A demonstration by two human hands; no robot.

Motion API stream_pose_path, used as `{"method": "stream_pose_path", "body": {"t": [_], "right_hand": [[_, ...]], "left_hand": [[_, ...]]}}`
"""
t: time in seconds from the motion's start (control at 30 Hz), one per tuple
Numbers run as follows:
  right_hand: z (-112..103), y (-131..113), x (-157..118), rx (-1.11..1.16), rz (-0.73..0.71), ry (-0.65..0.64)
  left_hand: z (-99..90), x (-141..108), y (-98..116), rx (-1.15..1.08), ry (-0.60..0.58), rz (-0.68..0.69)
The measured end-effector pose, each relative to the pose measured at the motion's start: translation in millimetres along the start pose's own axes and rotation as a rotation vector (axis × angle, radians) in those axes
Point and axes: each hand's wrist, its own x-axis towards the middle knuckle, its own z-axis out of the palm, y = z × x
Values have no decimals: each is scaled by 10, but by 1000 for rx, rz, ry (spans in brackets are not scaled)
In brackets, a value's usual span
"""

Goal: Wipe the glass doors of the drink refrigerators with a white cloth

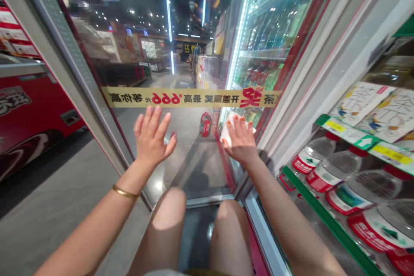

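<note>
Now, right hand lies flat, fingers slightly apart over white cloth, likely pinning it to glass door. Cloth peeks out beneath those fingers. Left hand: fingers fanned, maybe bracing; contact unclear. Yellow promotional strip just above fingertips.

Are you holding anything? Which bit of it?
A crumpled white cloth or tissue, held around its middle under the right grip; left grip appears empty.

Room along glass, shelf rightward
</note>
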Motion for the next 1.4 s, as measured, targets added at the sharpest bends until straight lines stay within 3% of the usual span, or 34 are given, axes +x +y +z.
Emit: {"method": "stream_pose_path", "body": {"t": [0.1, 0.17, 0.23, 0.33, 0.4, 0.43, 0.47, 0.53, 0.63, 0.7, 0.77, 0.83, 0.9, 0.97, 1.03, 1.1, 1.17, 1.23, 1.3, 1.4], "right_hand": [[-165, 326, 293, -46, 259, 179], [-205, 204, 639, -45, 315, 275], [-126, -138, 855, -23, 149, 255], [131, -577, 691, 9, -312, 101], [268, -571, 388, 14, -501, 17], [295, -482, 260, 8, -506, 4], [291, -363, 184, -3, -444, 16], [195, -155, 243, -30, -182, 114], [-14, -238, 765, -33, 170, 301], [-65, -576, 1114, -6, 131, 306], [-9, -951, 1229, 21, -64, 208], [111, -1165, 1071, 27, -310, 82], [222, -1131, 772, -6, -462, 31], [262, -925, 550, -61, -435, 71], [210, -728, 562, -83, -275, 138], [111, -704, 802, -49, -109, 177], [42, -887, 1104, 14, -43, 189], [53, -1161, 1256, 67, -134, 159], [136, -1344, 1157, 90, -355, 67], [278, -1226, 748, 61, -625, -73]], "left_hand": [[-82, 15, -101, 33, 34, -77], [-86, 45, -114, 40, 46, -108], [-80, 69, -121, 37, 56, -104], [-105, 66, -217, 61, 66, -65], [-138, 39, -339, 91, 71, -35], [-151, 22, -401, 101, 75, -22], [-158, 6, -456, 104, 80, -16], [-154, -20, -525, 86, 90, -21], [-123, -30, -528, 20, 92, -60], [-114, -21, -508, -14, 80, -88], [-131, -13, -506, -5, 66, -96], [-179, -17, -525, 30, 55, -66], [-248, -38, -550, 63, 42, -10], [-309, -70, -560, 94, 43, 50], [-333, -98, -551, 133, 60, 87], [-312, -112, -539, 171, 76, 98], [-267, -111, -539, 184, 70, 92], [-229, -103, -555, 177, 60, 93], [-218, -93, -575, 166, 72, 106], [-235, -78, -584, 151, 96, 123]]}}
